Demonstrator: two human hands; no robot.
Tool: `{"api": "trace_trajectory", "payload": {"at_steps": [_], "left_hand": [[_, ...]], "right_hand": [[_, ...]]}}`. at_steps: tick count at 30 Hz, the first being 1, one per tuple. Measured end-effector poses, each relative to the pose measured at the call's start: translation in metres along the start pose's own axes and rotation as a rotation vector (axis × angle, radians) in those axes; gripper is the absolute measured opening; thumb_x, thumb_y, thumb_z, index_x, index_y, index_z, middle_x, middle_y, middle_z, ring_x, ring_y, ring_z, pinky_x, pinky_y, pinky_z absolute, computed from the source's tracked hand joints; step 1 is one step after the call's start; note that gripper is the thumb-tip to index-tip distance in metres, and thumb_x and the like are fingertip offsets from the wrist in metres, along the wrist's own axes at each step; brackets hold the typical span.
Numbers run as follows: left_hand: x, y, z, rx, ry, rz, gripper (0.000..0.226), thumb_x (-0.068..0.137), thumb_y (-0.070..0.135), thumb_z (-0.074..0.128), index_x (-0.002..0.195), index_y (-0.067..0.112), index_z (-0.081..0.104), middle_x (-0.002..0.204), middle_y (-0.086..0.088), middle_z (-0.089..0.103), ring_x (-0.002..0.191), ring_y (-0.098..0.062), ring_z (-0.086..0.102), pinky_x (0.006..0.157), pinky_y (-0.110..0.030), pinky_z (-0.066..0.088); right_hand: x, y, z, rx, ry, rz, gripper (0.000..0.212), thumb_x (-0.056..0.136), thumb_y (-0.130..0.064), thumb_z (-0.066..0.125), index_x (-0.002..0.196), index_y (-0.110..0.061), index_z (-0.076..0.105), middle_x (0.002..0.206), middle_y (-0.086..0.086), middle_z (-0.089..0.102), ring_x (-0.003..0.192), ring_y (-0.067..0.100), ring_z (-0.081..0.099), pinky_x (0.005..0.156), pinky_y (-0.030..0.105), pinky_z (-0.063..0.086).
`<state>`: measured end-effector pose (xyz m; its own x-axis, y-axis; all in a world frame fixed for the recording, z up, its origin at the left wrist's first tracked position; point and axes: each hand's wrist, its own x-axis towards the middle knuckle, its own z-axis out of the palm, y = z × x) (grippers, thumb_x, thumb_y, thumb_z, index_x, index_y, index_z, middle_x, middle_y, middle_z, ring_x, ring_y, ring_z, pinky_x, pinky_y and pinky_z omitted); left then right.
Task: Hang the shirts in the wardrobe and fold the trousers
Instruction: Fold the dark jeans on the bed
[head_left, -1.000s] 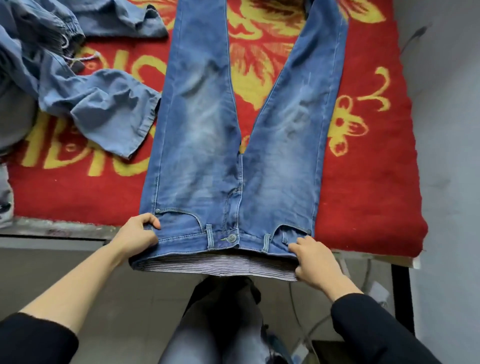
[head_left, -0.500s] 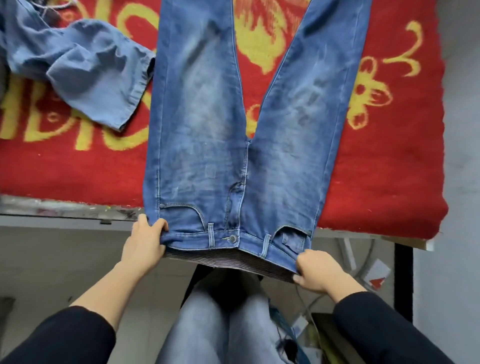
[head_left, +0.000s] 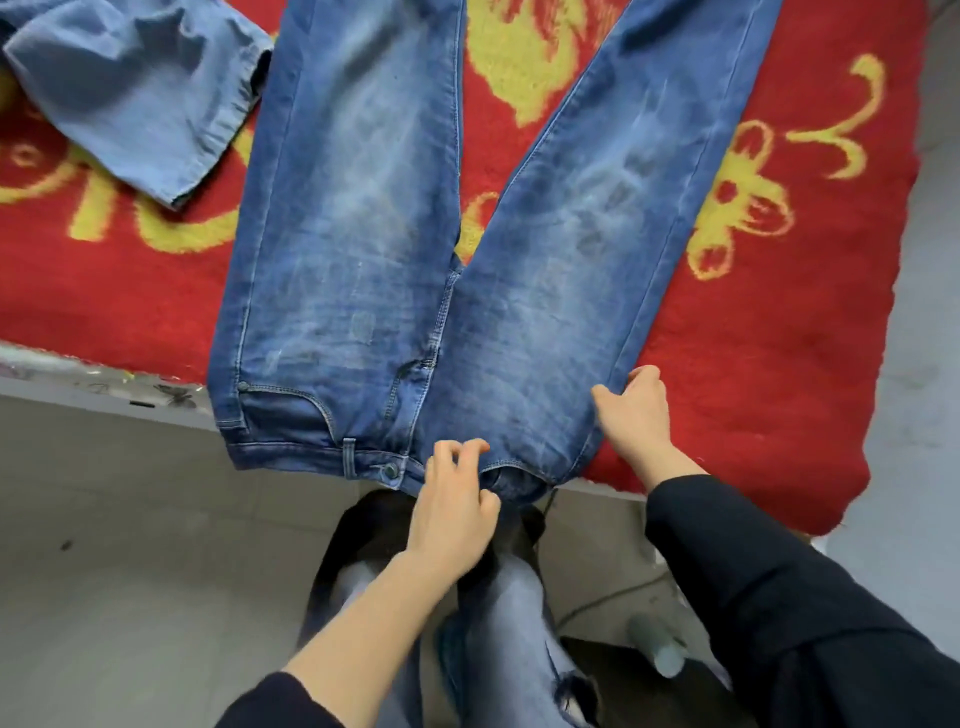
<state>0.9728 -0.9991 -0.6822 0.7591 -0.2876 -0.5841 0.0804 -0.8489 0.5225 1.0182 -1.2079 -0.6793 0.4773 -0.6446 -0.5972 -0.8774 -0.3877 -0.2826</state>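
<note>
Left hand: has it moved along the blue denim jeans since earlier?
Yes. The left hand went rightward along the jeans, from their left waistband corner to just past the metal button.

Faded blue jeans (head_left: 363, 249) flat, front up, legs spread, waistband overhanging edge.

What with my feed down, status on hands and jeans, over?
Right hand pinches jeans at side seam. Left hand curled at waistband, grip unclear. Jeans flat, legs spread. Denim shirt alongside, top left.
</note>
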Motion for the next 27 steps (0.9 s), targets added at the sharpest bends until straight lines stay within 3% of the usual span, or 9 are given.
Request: {"api": "trace_trajectory", "payload": {"at_steps": [3,5,7,9,11,13,16,21,27], "left_hand": [[0.005,0.041,0.032,-0.081,-0.057,-0.105,0.056,0.085,0.025,0.057,0.136,0.022,0.035,0.128,-0.006,0.027,0.115,-0.028,0.035,0.097,-0.040,0.039],[0.010,0.057,0.045,-0.076,-0.085,-0.226,0.069,0.082,0.038,0.061,0.140,0.023,0.027,0.136,-0.009,0.018,0.121,-0.032,0.029,0.099,-0.044,0.039],[0.016,0.068,0.052,-0.039,-0.108,-0.314,0.084,0.077,0.053,0.064,0.141,0.022,0.020,0.140,-0.012,0.012,0.125,-0.034,0.027,0.102,-0.048,0.037],[0.021,0.076,0.051,-0.027,-0.080,-0.374,0.089,0.073,0.059,0.065,0.140,0.021,0.020,0.139,-0.012,0.018,0.125,-0.035,0.032,0.100,-0.048,0.039],[0.026,0.079,0.038,-0.052,-0.031,-0.410,0.068,0.079,0.044,0.065,0.131,0.019,0.029,0.129,-0.010,0.032,0.118,-0.036,0.044,0.090,-0.045,0.045],[0.032,0.071,0.016,-0.077,-0.025,-0.416,0.035,0.082,0.019,0.059,0.112,0.018,0.040,0.116,-0.011,0.047,0.107,-0.039,0.053,0.079,-0.041,0.043],[0.038,0.037,-0.023,-0.160,-0.050,-0.299,0.016,0.073,0.004,0.049,0.086,0.012,0.046,0.087,-0.011,0.058,0.087,-0.038,0.053,0.066,-0.038,0.038],[0.039,-0.013,-0.098,-0.417,-0.175,-0.197,0.016,0.064,0.005,0.047,0.066,0.018,0.055,0.062,0.001,0.054,0.062,-0.018,0.049,0.053,-0.028,0.036],[0.046,-0.075,-0.194,-0.603,-0.179,-0.244,0.029,0.062,-0.009,0.045,0.055,0.018,0.037,0.043,0.013,0.032,0.040,-0.005,0.027,0.042,-0.021,0.018]], "right_hand": [[0.010,-0.003,0.001,0.120,-0.064,0.121,0.056,0.076,-0.025,0.069,0.121,-0.003,0.045,0.126,0.016,0.053,0.113,0.035,0.054,0.096,0.040,0.044],[0.017,-0.004,0.000,0.282,-0.155,0.199,0.053,0.059,-0.026,0.069,0.106,-0.008,0.053,0.111,0.014,0.064,0.095,0.032,0.063,0.085,0.049,0.055],[0.018,-0.015,-0.007,0.401,-0.262,0.215,0.033,0.056,-0.016,0.065,0.087,-0.009,0.059,0.084,0.009,0.065,0.069,0.024,0.063,0.066,0.049,0.060],[0.009,-0.033,-0.022,0.436,-0.453,0.191,0.011,0.070,0.000,0.062,0.073,-0.008,0.054,0.055,0.004,0.053,0.045,0.013,0.054,0.053,0.036,0.058],[0.000,-0.048,-0.036,0.452,-0.662,0.166,0.016,0.079,0.007,0.058,0.069,-0.005,0.052,0.040,0.000,0.048,0.034,0.009,0.050,0.051,0.030,0.055],[-0.004,-0.058,-0.040,0.416,-0.752,0.117,0.007,0.081,0.005,0.060,0.076,0.000,0.058,0.052,0.009,0.062,0.043,0.016,0.062,0.050,0.029,0.055],[0.003,-0.079,-0.034,0.439,-0.570,0.058,0.006,0.084,-0.007,0.064,0.089,-0.005,0.061,0.076,0.014,0.066,0.053,0.021,0.066,0.050,0.029,0.055],[0.011,-0.143,-0.024,0.673,-0.249,0.078,0.011,0.081,-0.002,0.058,0.082,-0.010,0.051,0.062,0.006,0.046,0.027,0.004,0.042,0.036,0.017,0.044],[-0.032,-0.275,0.024,0.647,-0.109,-0.314,0.016,0.078,-0.005,0.059,0.072,-0.009,0.045,0.059,0.009,0.047,0.027,0.010,0.043,0.031,0.017,0.033]]}}
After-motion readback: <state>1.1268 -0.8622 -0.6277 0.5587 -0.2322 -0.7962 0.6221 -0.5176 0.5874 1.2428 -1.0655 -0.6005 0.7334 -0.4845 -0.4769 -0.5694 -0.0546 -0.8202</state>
